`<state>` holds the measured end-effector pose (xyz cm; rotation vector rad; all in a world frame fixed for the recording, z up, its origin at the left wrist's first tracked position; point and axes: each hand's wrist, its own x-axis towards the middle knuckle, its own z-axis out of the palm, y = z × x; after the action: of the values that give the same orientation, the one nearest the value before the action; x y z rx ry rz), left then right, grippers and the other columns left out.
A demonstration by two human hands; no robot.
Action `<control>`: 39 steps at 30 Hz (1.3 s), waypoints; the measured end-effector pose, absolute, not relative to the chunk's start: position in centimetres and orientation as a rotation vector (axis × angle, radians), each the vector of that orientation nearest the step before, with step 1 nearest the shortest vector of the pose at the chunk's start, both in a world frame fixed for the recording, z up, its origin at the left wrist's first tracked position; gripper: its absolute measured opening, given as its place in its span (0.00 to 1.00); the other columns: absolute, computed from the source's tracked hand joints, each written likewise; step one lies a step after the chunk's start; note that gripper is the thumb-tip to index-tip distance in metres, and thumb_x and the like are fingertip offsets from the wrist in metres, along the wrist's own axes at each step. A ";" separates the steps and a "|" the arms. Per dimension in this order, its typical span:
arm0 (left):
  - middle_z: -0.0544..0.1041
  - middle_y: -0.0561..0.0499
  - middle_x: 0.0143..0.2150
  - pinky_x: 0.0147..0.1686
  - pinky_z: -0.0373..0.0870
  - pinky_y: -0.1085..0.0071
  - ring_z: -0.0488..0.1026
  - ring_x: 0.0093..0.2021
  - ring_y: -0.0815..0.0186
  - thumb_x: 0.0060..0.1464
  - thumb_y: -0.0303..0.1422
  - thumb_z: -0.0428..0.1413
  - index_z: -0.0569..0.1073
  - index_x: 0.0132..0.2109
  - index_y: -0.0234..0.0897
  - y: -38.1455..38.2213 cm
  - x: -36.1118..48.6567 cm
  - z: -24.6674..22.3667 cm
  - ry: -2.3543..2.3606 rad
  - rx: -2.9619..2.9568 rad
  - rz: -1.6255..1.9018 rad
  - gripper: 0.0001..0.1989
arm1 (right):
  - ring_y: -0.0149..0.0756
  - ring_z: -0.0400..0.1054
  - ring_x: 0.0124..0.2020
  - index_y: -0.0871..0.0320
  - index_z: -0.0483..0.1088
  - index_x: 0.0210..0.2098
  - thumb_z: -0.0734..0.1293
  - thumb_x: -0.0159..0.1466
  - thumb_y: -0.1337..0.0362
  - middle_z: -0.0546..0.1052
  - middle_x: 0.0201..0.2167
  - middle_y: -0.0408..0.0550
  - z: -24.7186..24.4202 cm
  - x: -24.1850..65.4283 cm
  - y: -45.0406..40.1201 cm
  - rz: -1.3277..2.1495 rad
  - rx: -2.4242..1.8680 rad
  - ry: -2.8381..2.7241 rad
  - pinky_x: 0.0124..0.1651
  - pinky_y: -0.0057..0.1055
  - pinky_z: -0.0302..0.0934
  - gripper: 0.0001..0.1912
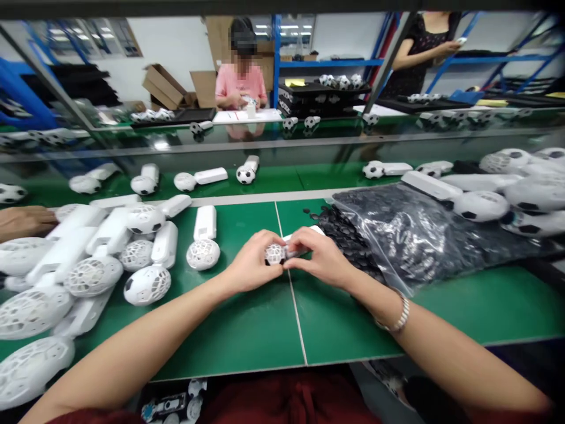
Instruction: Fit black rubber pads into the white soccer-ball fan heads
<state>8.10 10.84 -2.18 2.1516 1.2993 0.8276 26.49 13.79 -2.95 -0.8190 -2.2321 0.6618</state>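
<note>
Both forearms reach in from the near edge over the green table mat (pixel 247 330); left hand (pixel 251 265) and right hand (pixel 320 256) meet mid-table, fingers curled shut around a small white lattice-ball fan with a white plastic handle (pixel 276 254). Left lies a heap of white lattice-ball fans (pixel 88 271); just right, a clear plastic bag of small black parts (pixel 410 235). Another person's hand (pixel 24 222) rests far left.

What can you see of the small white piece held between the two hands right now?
The white piece has a round head with a honeycomb lattice and a pale handle end, mostly hidden. It looks like plastic. It is held low over the green table, near the seam, lying roughly sideways. The left hand cups the head; the right hand pinches the handle end.
</note>
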 end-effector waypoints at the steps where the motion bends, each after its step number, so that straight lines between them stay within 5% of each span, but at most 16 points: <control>1: 0.70 0.49 0.41 0.45 0.66 0.65 0.68 0.43 0.60 0.40 0.27 0.56 0.68 0.41 0.37 11.7 8.4 -1.6 1.314 2.172 0.821 0.16 | 0.32 0.65 0.34 0.58 0.66 0.31 0.70 0.53 0.59 0.70 0.32 0.46 -2.6 27.0 13.6 0.618 -0.796 -2.209 0.37 0.28 0.61 0.11; 6: 0.70 0.48 0.44 0.47 0.66 0.66 0.68 0.46 0.60 0.41 0.27 0.58 0.69 0.44 0.35 20.3 10.3 0.2 1.512 2.249 0.848 0.19 | 0.37 0.65 0.41 0.57 0.66 0.34 0.65 0.59 0.62 0.70 0.38 0.49 -2.9 29.5 14.1 0.364 -0.982 -2.219 0.43 0.32 0.62 0.06; 9: 0.68 0.45 0.48 0.47 0.66 0.60 0.67 0.48 0.60 0.50 0.31 0.57 0.67 0.47 0.33 27.1 11.3 -0.4 1.697 2.244 0.857 0.17 | 0.42 0.64 0.44 0.58 0.67 0.41 0.67 0.57 0.64 0.69 0.43 0.52 -4.3 30.4 14.9 0.185 -1.197 -2.361 0.45 0.37 0.63 0.13; 12: 0.68 0.45 0.50 0.44 0.68 0.57 0.69 0.46 0.61 0.57 0.35 0.51 0.66 0.50 0.34 32.4 11.6 -1.5 1.861 2.206 0.831 0.15 | 0.48 0.63 0.46 0.60 0.68 0.45 0.70 0.54 0.63 0.70 0.46 0.55 -5.5 30.8 15.5 -0.064 -1.430 -2.440 0.42 0.41 0.64 0.19; 17: 0.69 0.45 0.49 0.42 0.70 0.59 0.70 0.45 0.62 0.58 0.36 0.51 0.66 0.51 0.34 35.8 8.1 -1.4 2.084 2.138 0.800 0.15 | 0.47 0.66 0.41 0.57 0.71 0.46 0.67 0.57 0.62 0.72 0.46 0.53 -5.7 31.3 15.6 -0.306 -1.583 -2.505 0.34 0.39 0.67 0.17; 26: 0.69 0.45 0.49 0.42 0.70 0.59 0.70 0.45 0.61 0.57 0.35 0.52 0.66 0.50 0.34 32.9 -4.5 2.0 2.386 1.939 0.126 0.15 | 0.43 0.67 0.38 0.58 0.72 0.44 0.68 0.56 0.63 0.73 0.43 0.51 -5.8 31.3 15.9 -0.315 -1.558 -2.500 0.34 0.36 0.67 0.16; 33: 0.68 0.44 0.50 0.42 0.69 0.59 0.70 0.44 0.61 0.57 0.38 0.51 0.63 0.53 0.35 28.1 -0.5 2.4 2.298 2.088 -0.126 0.19 | 0.42 0.66 0.40 0.59 0.71 0.45 0.66 0.58 0.63 0.73 0.44 0.52 -5.7 31.3 16.1 -0.256 -1.511 -2.550 0.38 0.36 0.66 0.15; 39: 0.69 0.37 0.48 0.36 0.68 0.56 0.72 0.42 0.47 0.50 0.47 0.50 0.63 0.54 0.34 17.7 2.9 2.5 2.135 2.257 -0.470 0.28 | 0.42 0.67 0.38 0.58 0.72 0.42 0.65 0.59 0.63 0.73 0.42 0.52 -5.6 31.4 15.9 -0.245 -1.514 -2.580 0.36 0.35 0.66 0.12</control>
<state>2.90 17.67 2.51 2.2570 2.1347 -0.4703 31.35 15.90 -5.64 -1.5145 -2.5800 -0.2446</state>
